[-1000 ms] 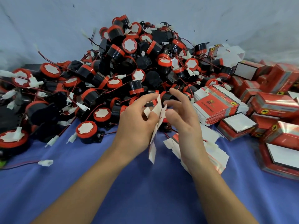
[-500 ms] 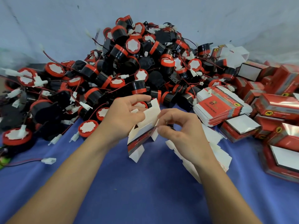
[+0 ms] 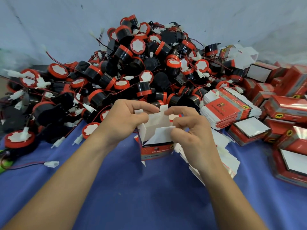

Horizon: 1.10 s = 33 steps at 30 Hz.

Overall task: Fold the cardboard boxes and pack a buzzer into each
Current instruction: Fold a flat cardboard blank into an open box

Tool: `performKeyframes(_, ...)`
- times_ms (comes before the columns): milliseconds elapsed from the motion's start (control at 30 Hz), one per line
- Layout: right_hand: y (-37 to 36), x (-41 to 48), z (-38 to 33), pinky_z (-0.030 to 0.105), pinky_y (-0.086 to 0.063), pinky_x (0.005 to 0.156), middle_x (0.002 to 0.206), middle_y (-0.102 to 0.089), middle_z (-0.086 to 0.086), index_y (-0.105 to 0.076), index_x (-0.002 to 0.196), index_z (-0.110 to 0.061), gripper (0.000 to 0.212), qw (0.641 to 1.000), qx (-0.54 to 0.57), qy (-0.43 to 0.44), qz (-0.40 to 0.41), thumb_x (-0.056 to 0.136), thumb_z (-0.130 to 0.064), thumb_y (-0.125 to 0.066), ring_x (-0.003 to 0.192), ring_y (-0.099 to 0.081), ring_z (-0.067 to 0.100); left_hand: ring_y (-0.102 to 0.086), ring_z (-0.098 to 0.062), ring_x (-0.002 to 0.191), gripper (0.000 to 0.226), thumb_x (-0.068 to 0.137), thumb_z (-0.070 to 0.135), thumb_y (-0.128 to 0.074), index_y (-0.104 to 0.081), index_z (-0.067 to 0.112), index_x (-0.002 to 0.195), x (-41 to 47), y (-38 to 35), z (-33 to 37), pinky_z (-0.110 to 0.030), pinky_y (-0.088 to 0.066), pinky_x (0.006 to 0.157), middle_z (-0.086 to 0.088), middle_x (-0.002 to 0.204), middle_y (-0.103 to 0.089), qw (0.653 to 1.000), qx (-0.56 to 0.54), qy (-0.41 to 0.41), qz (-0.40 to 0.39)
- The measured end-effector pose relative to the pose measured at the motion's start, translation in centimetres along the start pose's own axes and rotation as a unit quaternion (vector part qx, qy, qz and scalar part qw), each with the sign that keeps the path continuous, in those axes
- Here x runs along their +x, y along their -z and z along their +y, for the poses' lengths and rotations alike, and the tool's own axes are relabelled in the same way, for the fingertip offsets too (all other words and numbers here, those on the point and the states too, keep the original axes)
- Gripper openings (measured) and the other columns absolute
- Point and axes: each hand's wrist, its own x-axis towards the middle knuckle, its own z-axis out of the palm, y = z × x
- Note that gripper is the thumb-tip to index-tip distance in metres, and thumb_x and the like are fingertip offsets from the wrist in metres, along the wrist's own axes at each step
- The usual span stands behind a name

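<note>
both hands (image 3: 126,120) gripping open box (image 3: 156,135), flaps up

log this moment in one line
phase: box folding | left hand: holds box | right hand: pinches flap | buzzers: piled behind

flat box stack (image 3: 227,109), right of held box (image 3: 156,151): yellow "ST" on top red face, white line beneath it too small to read | held box: white print on red front, upside down, illegible | folded boxes (image 3: 289,108), farther right of held box: round yellow emblems with black figure, no readable words
</note>
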Motion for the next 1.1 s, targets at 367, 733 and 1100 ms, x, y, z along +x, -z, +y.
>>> performKeyframes(367,-0.1,-0.1,-0.1,0.033,-0.051,0.076,0.096,-0.073,-0.016,-0.070,0.065,-0.030,0.035,0.999,-0.012,-0.045,-0.004,0.090,-0.049,-0.054,0.090,-0.067,0.010,-0.068,-0.004,0.110,0.059,0.091,0.009,-0.073,-0.065,0.052,0.130,-0.3,1.3,0.6,-0.020,-0.055,0.086,0.020,0.114,-0.074,0.985,0.150,-0.045,-0.068)
performKeyframes(733,-1.0,0.0,0.2,0.021,-0.054,0.055,0.088,-0.068,-0.028,-0.067,0.096,-0.039,0.033,0.989,-0.043,-0.108,0.086,0.066,-0.028,-0.060,0.078,-0.066,0.002,-0.069,-0.014,0.110,0.058,0.088,-0.010,-0.063,-0.083,0.044,0.087,0.0,1.3,0.5,-0.035,-0.058,0.096,0.014,0.101,-0.079,0.994,0.069,0.025,-0.078)
performKeyframes(1100,-2.2,-0.5,0.3,0.030,-0.041,0.050,0.071,-0.068,-0.016,-0.071,0.081,-0.058,0.046,0.994,-0.070,-0.084,0.024,0.093,-0.014,-0.065,0.059,-0.052,0.021,-0.058,-0.003,0.132,0.070,0.102,0.061,-0.027,-0.081,0.018,0.114,-0.3,2.2,0.6,-0.027,-0.042,0.109,0.012,0.138,-0.067,0.975,0.040,0.104,-0.192)
